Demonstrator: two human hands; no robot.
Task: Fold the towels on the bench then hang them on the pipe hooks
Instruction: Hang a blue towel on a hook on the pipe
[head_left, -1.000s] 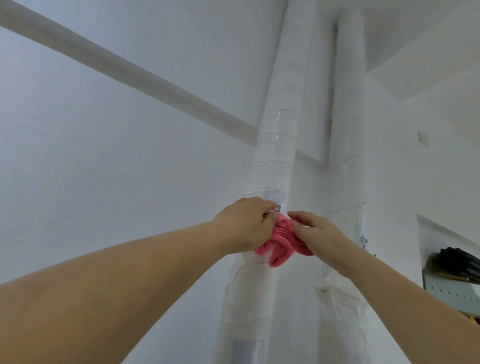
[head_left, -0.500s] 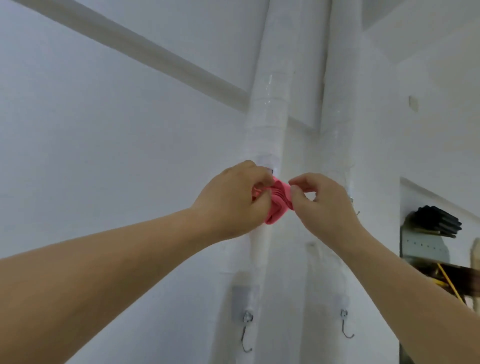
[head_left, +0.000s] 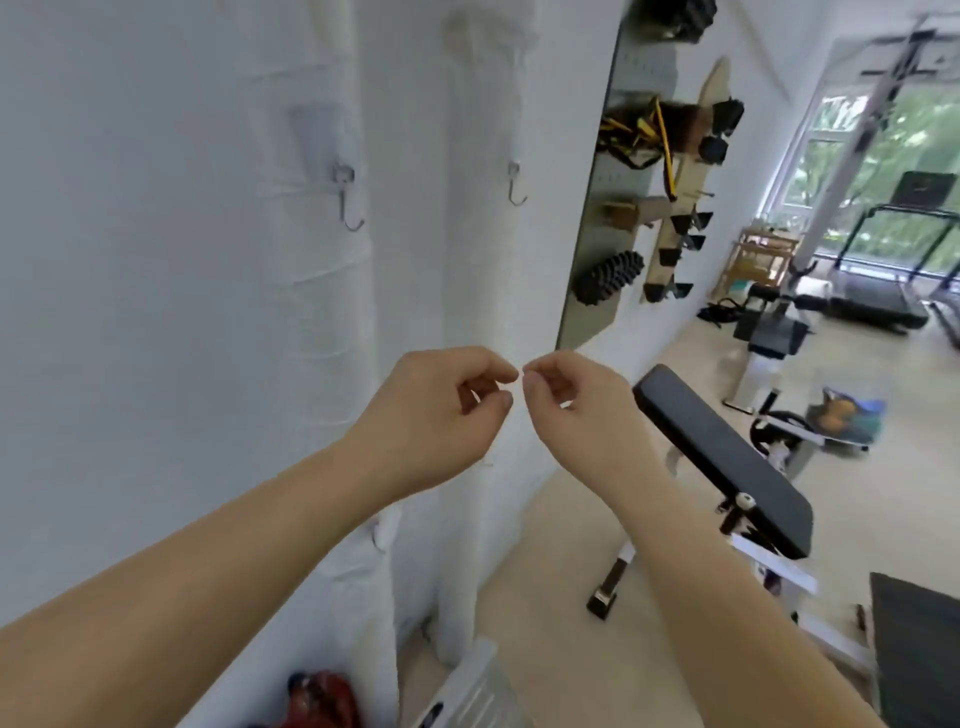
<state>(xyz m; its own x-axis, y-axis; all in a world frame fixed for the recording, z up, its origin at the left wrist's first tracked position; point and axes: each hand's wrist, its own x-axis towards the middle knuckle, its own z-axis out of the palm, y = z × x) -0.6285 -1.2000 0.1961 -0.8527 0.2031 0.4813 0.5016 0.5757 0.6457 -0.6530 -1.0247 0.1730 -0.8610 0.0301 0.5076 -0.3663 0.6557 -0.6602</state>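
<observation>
My left hand (head_left: 436, 415) and my right hand (head_left: 576, 410) hover side by side in front of the white wrapped pipes, fingertips almost touching, fingers loosely curled and holding nothing. No towel shows in this view. Two bare metal hooks hang above the hands: one hook (head_left: 349, 208) on the left pipe (head_left: 332, 312), another hook (head_left: 515, 187) on the right pipe (head_left: 483, 270). The black padded bench (head_left: 722, 457) stands tilted just right of my right hand, with nothing on its visible pad.
A pegboard (head_left: 597, 312) with gym gear hangs on the wall right of the pipes. A red object (head_left: 324, 699) lies on the floor at the pipes' foot. A treadmill (head_left: 883, 301) and other machines stand by the far window.
Both hands let go of the pink towel high on the pipe and dropped lower. The view swung down and right, so the towel is out of sight and the bench shows.
</observation>
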